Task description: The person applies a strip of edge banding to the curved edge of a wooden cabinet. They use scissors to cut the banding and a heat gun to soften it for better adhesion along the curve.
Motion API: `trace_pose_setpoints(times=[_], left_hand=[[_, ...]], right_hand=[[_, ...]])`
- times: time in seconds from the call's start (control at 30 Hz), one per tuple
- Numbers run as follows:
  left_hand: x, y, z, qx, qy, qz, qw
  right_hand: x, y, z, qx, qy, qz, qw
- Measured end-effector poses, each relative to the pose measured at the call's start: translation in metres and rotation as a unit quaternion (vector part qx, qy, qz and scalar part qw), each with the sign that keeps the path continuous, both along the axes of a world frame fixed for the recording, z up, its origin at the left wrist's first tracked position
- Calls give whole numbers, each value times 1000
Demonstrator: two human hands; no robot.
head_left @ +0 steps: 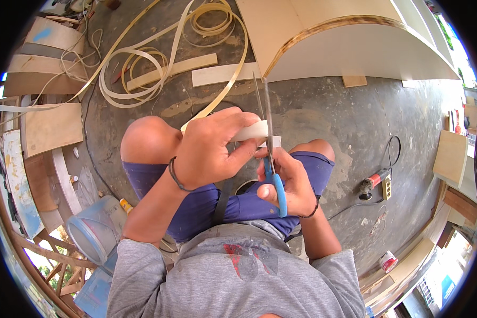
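Note:
Between the thumb and fingers of my left hand (206, 146) is the end of a white edging strip (253, 130). My right hand (298, 185) is wrapped round a pair of scissors with blue handles (281, 195). Their long blades point away from me, a little apart at the tips, and the strip's end meets them near my left fingertips. A short white piece (273, 141) shows by the blades, just above my right fingers; whether it joins the strip is unclear. A cream strip (217, 108) runs from the floor to behind my left hand.
Loose coils of edging strip (127, 95) and flat wooden pieces (228, 74) lie ahead on the floor. A large pale panel with a curved edge (350, 50) stands far right. At right lie a red angle grinder (373, 180) and a power socket (387, 188). A clear bucket (93, 228) stands left.

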State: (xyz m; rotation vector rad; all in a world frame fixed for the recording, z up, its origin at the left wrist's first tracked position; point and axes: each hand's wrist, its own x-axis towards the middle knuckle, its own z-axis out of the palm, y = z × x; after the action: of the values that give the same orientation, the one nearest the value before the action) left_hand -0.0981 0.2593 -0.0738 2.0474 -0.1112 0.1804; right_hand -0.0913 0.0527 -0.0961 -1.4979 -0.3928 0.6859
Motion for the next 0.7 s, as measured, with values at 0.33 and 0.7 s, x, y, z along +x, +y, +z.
trace_pose_setpoints(times=[0.33,0.7], left_hand=[[-1,-3,-5,4,-24,5,1000],[0,-3,-5,-1,-35,2,999]], right_hand=[[7,-1,3,16,32,25,999],[9,-4,1,2,-1,36,999]])
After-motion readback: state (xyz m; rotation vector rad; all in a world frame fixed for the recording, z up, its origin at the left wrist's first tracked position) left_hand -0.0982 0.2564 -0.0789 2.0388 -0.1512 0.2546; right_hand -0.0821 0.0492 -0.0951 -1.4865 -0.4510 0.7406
